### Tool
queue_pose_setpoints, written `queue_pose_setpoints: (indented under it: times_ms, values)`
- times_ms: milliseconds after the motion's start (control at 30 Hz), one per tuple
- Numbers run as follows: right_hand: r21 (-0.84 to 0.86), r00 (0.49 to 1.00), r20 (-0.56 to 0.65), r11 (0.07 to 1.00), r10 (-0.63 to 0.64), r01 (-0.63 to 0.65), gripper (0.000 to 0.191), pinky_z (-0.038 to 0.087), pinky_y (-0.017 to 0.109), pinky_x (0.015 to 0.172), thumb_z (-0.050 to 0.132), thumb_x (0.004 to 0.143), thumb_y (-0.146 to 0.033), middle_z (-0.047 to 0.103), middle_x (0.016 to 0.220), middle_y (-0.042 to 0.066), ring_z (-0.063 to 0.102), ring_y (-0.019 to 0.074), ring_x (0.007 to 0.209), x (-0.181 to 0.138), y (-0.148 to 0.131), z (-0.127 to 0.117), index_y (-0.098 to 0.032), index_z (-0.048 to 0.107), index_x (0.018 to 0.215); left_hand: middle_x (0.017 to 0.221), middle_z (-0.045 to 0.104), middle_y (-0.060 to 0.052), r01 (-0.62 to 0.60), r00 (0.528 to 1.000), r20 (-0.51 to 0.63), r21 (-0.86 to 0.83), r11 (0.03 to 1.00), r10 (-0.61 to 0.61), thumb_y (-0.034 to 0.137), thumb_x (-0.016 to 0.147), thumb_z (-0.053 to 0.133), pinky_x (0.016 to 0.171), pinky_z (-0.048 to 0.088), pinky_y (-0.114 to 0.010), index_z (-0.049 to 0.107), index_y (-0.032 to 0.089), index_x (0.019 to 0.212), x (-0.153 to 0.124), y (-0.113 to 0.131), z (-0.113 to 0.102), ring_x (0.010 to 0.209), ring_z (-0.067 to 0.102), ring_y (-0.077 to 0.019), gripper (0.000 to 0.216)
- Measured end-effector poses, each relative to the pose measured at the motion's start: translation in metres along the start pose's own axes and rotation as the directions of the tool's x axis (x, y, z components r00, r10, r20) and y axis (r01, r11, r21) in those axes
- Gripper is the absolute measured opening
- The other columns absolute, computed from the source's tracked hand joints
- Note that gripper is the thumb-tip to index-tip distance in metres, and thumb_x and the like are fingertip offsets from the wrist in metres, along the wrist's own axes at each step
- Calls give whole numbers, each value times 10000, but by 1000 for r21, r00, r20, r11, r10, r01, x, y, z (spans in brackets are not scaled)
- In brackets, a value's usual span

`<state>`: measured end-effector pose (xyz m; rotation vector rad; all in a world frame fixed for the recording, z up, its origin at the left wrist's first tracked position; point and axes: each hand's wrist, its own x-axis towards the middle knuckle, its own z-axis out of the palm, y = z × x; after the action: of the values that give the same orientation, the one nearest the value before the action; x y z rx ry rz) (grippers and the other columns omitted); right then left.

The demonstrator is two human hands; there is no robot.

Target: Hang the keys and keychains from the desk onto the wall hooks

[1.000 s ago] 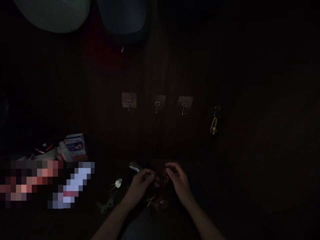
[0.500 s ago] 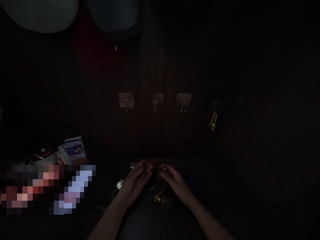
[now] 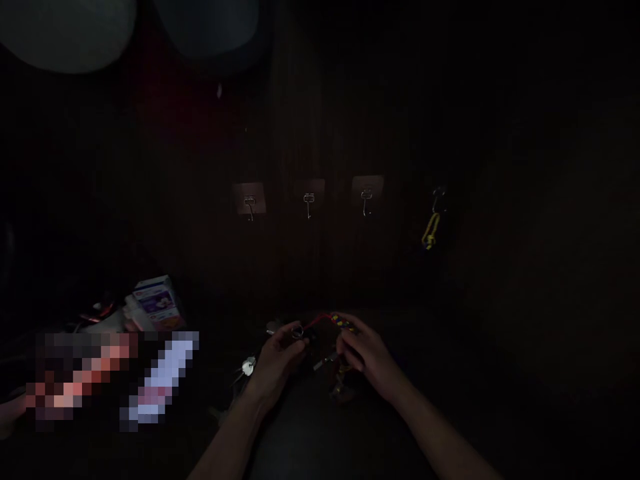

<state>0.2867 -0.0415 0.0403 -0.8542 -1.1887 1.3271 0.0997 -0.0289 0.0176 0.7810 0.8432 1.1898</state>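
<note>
In dim light, my left hand is closed on a metal key ring, which shows between its thumb and fingers. My right hand pinches a braided yellow-and-blue cord. A thin red cord stretches from it towards the ring. Below the right fingers are a small metallic piece and a tangle of yellow cord, both partly in shadow. Left of my left wrist lie some silvery keys.
Three hooks on square pads are fixed to the dark upright surface. A fourth hook carries a yellow braided loop. A printed box stands at left beside blurred-out items. Pale rounded shapes show at the top left.
My left hand has gone from half open with a small item to closed on the key ring. My right hand has drawn right, and the red cord now stretches between both hands.
</note>
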Motion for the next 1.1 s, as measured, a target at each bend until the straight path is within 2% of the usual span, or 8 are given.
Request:
queue_pose_setpoints:
  times_ms: [133, 200, 300, 400, 633, 867, 1000, 1100]
  values:
    - [145, 993, -109, 989, 44, -28, 452, 194, 177, 349, 652, 746, -382, 676, 756, 14, 331, 21, 350, 5, 3, -6, -224, 561, 1160, 1088, 658, -94, 14, 999, 46, -96, 995, -9, 203, 720, 692, 857, 478, -283, 617, 158, 1070, 0, 3, -1, 967, 642, -186, 361]
    - [214, 986, -150, 976, 71, -38, 451, 225, 169, 344, 659, 733, -362, 699, 865, 51, 406, 38, 389, 7, 4, -11, -229, 567, 1154, 1145, 639, -120, 49, 995, 96, -147, 988, -36, 202, 776, 615, 901, 468, -315, 611, 136, 1089, -1, 6, 0, 1024, 624, -214, 321]
    - [308, 983, -148, 949, 113, -63, 426, 270, 162, 364, 653, 729, -312, 698, 990, 84, 541, 84, 520, 8, 6, -16, -236, 579, 1141, 1173, 633, -129, 82, 991, 120, -156, 984, -64, 140, 789, 564, 942, 453, -342, 585, 127, 1129, -2, 9, 1, 1046, 617, -221, 341]
    - [342, 981, -136, 936, 135, -81, 409, 271, 155, 369, 640, 734, -281, 695, 1024, 90, 582, 104, 582, 8, 5, -18, -240, 582, 1138, 1149, 649, -115, 73, 994, 92, -119, 990, -62, 113, 777, 588, 962, 445, -356, 561, 141, 1154, -4, 9, 2, 1013, 634, -205, 379]
    - [300, 982, -131, 950, 134, -90, 400, 239, 161, 342, 618, 746, -289, 688, 1039, 101, 596, 124, 580, 6, -1, -16, -244, 581, 1142, 1135, 651, -77, 53, 997, 58, -115, 992, -47, 133, 763, 645, 1010, 411, -385, 524, 204, 1192, -4, 7, -2, 1065, 607, -194, 451]
    - [295, 983, -124, 951, 137, -95, 408, 211, 143, 326, 644, 727, -300, 683, 1056, 105, 596, 113, 581, 5, -6, -18, -237, 591, 1126, 1194, 617, -110, 71, 996, 66, -134, 988, -62, 99, 767, 619, 1023, 403, -371, 518, 186, 1195, -4, 8, -2, 1096, 592, -211, 448]
    - [236, 988, -131, 970, 87, -54, 399, 206, 140, 325, 645, 737, -331, 686, 1038, 92, 584, 106, 576, 3, -10, -22, -244, 593, 1124, 1190, 617, -124, 56, 998, 50, -137, 989, -50, 93, 768, 612, 1034, 391, -383, 535, 169, 1158, -6, 11, 1, 1139, 561, -222, 405]
    - [172, 985, -169, 985, 34, -4, 376, 207, 139, 327, 653, 735, -362, 700, 942, 78, 564, 99, 548, 0, -16, -23, -231, 606, 1085, 1185, 621, -130, 60, 998, 40, -127, 990, -55, 109, 760, 627, 1036, 390, -384, 549, 165, 1134, -7, 12, 1, 1131, 567, -226, 386]
